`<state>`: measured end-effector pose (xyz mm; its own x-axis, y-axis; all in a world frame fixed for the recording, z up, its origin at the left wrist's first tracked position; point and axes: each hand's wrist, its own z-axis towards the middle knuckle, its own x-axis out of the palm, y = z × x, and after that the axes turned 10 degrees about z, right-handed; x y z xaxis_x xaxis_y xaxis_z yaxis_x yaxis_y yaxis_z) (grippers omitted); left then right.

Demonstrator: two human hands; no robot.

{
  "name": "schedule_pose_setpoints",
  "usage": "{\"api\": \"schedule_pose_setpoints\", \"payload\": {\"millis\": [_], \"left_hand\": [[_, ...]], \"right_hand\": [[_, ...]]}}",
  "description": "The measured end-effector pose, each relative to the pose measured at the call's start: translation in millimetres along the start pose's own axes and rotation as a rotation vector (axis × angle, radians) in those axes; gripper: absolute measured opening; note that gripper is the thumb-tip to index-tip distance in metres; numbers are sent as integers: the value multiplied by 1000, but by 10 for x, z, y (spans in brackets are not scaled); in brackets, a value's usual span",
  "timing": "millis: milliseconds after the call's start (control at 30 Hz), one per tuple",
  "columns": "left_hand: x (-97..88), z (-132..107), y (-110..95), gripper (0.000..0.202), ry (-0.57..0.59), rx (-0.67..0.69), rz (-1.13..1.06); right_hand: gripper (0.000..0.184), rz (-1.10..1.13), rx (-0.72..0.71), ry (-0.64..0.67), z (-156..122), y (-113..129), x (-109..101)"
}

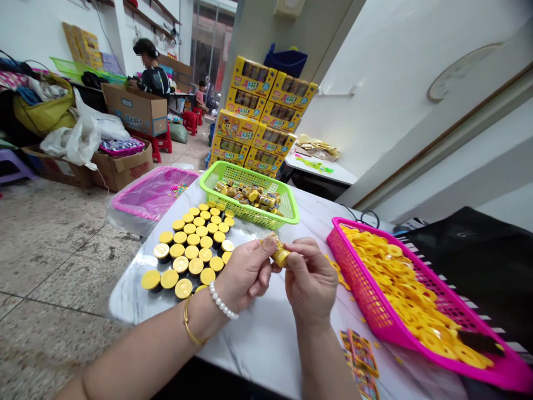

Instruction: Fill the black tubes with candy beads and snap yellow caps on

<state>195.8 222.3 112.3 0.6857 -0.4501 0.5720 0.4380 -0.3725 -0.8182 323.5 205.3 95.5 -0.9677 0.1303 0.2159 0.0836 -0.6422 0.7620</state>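
Both hands meet over the white marbled table [245,339]. My left hand [252,269] is closed around a small yellow-capped cylinder container [280,254] with a printed wrapper, its thumb lying along the side. The fingertips of my right hand [310,278] pinch the yellow end of the same container. Left of my hands stand several dark containers with round yellow lids [191,252], grouped close together. Behind them a green basket [208,183] holds a heap of similar wrapped containers [250,194].
On the right, a pink basket [375,316] is full of yellow plastic rings [395,283]. Printed cards [362,355] lie near my right forearm. A plastic-lined pink tub [141,194] stands beyond the left edge. Yellow boxes [258,119] are stacked behind; a person [154,78] sits farther back.
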Motion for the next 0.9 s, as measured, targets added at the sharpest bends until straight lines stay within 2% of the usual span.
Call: {"api": "schedule_pose_setpoints", "payload": {"millis": [100,167,300,367,567,733,833,900], "left_hand": [[-8,4,1,55,-20,35,4],[-11,4,5,53,-14,40,-12],[-1,-7,16,53,66,1,-38],[5,-12,19,55,61,6,-27],[14,-11,30,57,-21,38,-8],[29,-9,56,56,17,26,-54],[32,-18,57,57,-5,18,-77],[38,-29,52,58,-8,16,-91]], "right_hand": [[18,4,65,126,22,16,-29],[18,-45,53,156,30,26,-51],[15,-47,-21,50,15,30,-51],[15,-36,-35,28,7,36,-33],[25,-92,-1,141,18,92,-11],[18,-176,-113,62,-1,99,-11],[17,-182,-103,39,14,96,-5],[18,-163,-66,79,44,117,-1]]}}
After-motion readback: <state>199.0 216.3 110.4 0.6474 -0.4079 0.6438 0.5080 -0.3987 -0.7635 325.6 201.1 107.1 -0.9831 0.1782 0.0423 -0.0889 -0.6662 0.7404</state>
